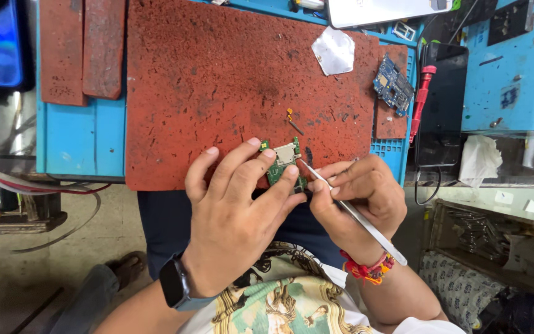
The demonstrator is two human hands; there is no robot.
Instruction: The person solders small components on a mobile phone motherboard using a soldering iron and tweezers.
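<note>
Closely Held: One Board, One Pair of Tweezers

At the red mat's (217,80) near edge, the left hand (230,216) pinches one green circuit board (282,162); the right hand (360,201) grips one pair of tweezers (353,213), tip seemingly touching it. One blue board (393,85) lies far right; mid-mat lies mostly bare.

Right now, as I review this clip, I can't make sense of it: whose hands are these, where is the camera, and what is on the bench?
One camera, worn on the person's head, looks down at their own two hands. The left hand, with a dark wristwatch, pinches a small green circuit board. The right hand holds metal tweezers, tip at the board. Under them lies a worn red mat on a blue work tray. Farther right rest a blue circuit board and a red-handled screwdriver.
</note>
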